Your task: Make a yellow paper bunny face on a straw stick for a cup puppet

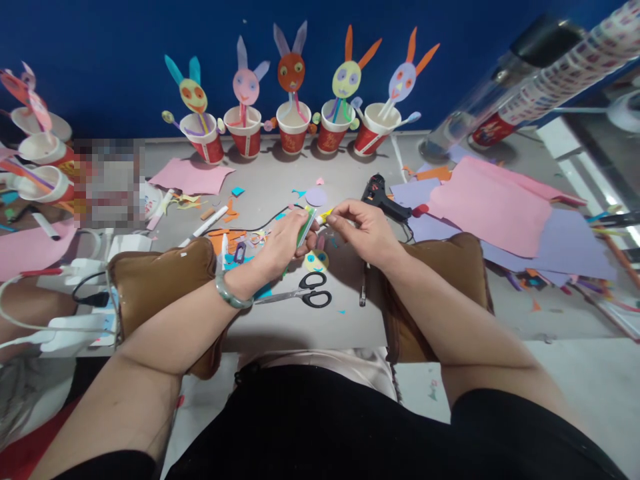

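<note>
My left hand [286, 243] is closed around a slim green-and-white object [306, 227] whose kind I cannot make out. Facing it, my right hand [361, 230] pinches with thumb and fingertips beside a small yellow piece [326, 215] between the two hands. Just below them lies a pale yellow paper face [316, 261] with blue eyes and a blue mouth. Black-handled scissors [315, 291] rest nearer to me, blades pointing left. A black glue gun [384, 198] lies beyond my right hand.
Paper cups [293, 130] with paper rabbits stand along the blue wall. Pink paper [493, 207] and purple sheets are piled at right. Brown cushions [163, 283] lie under both forearms. A cutter [363, 291], a white marker [209, 223] and paper scraps [231, 211] litter the table. Power plugs [83, 273] sit left.
</note>
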A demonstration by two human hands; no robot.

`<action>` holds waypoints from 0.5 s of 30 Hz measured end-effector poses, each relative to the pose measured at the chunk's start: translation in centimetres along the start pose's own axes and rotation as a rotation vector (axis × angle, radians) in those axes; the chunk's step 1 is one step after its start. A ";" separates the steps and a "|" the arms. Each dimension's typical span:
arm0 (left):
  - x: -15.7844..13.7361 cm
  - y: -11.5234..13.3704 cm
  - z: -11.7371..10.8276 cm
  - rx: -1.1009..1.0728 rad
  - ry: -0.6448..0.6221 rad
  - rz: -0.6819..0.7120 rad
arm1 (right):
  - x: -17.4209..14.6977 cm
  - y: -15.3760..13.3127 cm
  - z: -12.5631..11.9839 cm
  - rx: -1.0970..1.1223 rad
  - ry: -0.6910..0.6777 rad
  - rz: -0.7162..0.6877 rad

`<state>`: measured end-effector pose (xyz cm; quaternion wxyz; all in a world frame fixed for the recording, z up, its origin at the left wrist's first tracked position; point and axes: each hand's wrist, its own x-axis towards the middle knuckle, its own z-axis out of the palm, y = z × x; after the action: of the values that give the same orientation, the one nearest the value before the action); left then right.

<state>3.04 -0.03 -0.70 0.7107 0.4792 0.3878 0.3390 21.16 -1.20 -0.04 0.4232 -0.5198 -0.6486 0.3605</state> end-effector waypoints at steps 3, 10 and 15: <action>-0.1 0.2 0.0 -0.023 -0.069 0.015 | 0.1 0.1 -0.3 -0.021 0.010 -0.030; 0.1 0.7 -0.5 -0.084 -0.235 -0.135 | 0.3 0.5 -1.1 -0.096 0.035 -0.057; 0.4 0.6 -1.0 -0.102 -0.278 -0.086 | 0.3 0.5 -1.3 -0.093 0.044 -0.064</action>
<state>2.27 0.97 -0.45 0.7947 0.4679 0.2879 0.2580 22.55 -0.72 0.03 0.4239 -0.5258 -0.6715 0.3046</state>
